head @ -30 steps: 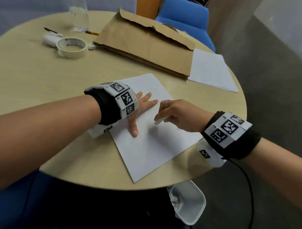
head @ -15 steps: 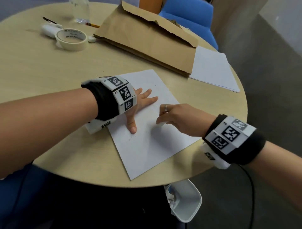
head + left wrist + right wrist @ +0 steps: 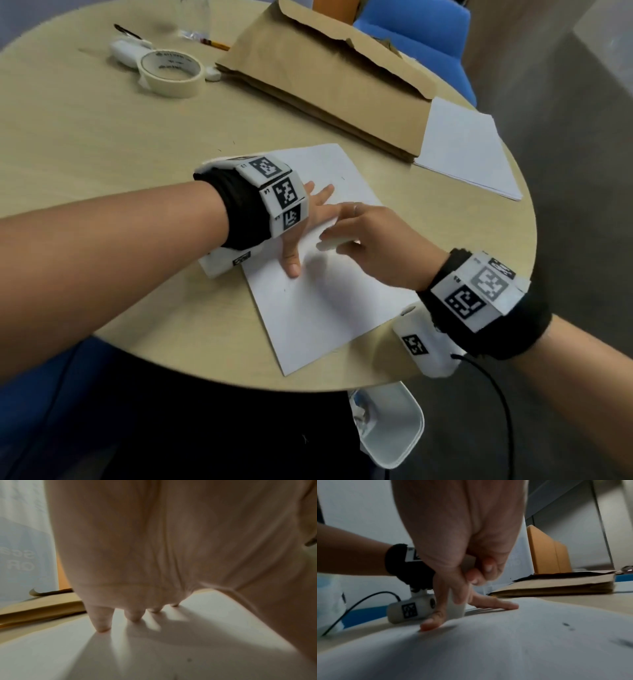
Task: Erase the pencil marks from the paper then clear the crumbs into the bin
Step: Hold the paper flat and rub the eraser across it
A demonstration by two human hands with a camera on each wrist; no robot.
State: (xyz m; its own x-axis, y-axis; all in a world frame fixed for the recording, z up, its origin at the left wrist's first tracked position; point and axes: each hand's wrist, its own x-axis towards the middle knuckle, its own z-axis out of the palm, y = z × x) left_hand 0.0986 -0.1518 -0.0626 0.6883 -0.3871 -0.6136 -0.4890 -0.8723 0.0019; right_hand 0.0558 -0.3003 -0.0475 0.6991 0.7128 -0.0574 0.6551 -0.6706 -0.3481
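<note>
Round table point(image 3: 85, 137): paper point(image 3: 318, 308), tape point(image 3: 171, 73), bag point(image 3: 325, 85).

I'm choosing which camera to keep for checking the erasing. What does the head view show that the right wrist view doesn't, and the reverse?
Only the head view shows the white bin below the table edge, the tape roll and the spare paper stack. Only the right wrist view shows the curled fingertips gripping the eraser from below, and dark specks close up. Both show the sheet, the left hand pressing it flat, and the brown envelope.
</note>
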